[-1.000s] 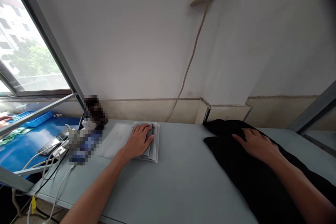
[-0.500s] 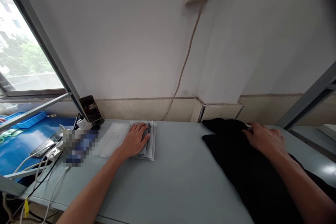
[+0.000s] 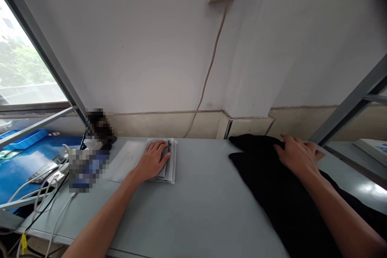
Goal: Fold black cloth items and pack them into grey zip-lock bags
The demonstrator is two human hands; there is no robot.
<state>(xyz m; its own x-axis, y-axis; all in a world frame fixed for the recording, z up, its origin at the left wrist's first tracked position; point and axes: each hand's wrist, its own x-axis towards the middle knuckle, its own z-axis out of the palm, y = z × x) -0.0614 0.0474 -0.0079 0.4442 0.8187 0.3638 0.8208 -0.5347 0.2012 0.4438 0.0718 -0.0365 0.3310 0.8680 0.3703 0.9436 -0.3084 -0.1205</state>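
Black cloth [image 3: 272, 185] under the right hand [image 3: 299, 155], long axis roughly along the right forearm [image 3: 338, 209]
Cloth on right side of grey table [image 3: 205, 205], running from wall [image 3: 157, 48] side toward near right; right hand nearer, at far end, fingers half-curled, can't tell if gripping; left hand [image 3: 153, 159] well apart, palm down, fingers loosely spread on plastic bags [image 3: 126, 161]

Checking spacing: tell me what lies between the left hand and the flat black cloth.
Head view: the edge of flat translucent plastic bags, then smooth grey tabletop.
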